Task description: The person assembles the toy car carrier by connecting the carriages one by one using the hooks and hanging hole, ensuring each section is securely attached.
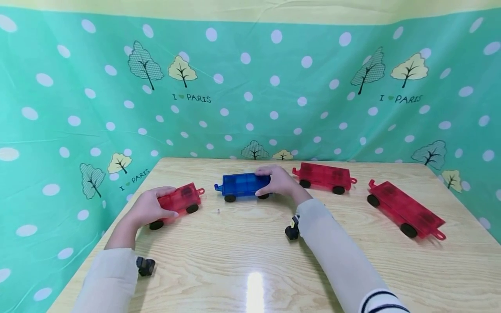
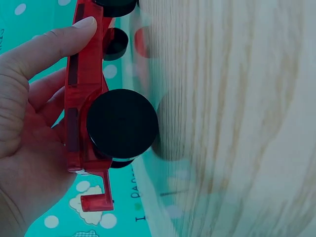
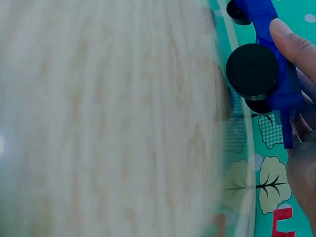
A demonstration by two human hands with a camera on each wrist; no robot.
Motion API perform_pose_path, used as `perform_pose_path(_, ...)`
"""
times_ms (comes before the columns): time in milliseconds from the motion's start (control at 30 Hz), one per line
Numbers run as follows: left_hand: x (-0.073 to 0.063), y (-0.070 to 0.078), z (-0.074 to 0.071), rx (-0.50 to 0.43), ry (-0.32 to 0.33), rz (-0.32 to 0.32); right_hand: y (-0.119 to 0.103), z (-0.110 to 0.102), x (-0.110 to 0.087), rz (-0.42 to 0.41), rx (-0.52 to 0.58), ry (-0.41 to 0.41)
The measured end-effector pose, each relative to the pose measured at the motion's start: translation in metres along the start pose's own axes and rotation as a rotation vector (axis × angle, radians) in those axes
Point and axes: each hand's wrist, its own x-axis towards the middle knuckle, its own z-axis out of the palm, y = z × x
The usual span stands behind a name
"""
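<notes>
On the left side of the table, my left hand (image 1: 150,208) grips a translucent red toy train car (image 1: 181,201) across its near end, thumb on the near side. Its loop (image 1: 201,191) points right toward a blue toy train car (image 1: 238,184) with a gap between the two. The blue car's right end is held by my right hand (image 1: 277,180), fingers over the far side and thumb on the near side. A blue hook (image 1: 218,187) sticks out at its left. The left wrist view shows the red car's black wheel (image 2: 122,124) close over the tabletop.
Two more red train cars stand to the right: one (image 1: 325,176) behind my right wrist, another (image 1: 407,208) set at a slant farther right. The wooden table (image 1: 219,261) ends at a green dotted cloth (image 1: 250,87). A tiny speck (image 1: 218,211) lies near the blue car.
</notes>
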Motion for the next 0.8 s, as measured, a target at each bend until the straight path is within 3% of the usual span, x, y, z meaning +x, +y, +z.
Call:
perform_pose_path(433,0.001,0.003,-0.001,-0.031,-0.036,-0.012,0.001,0.001,-0.018,0.025,0.008,0.013)
perform_pose_path(800,0.005,0.008,-0.001,-0.064,-0.073,0.020,-0.002,0.002,-0.029,0.027,0.017,0.010)
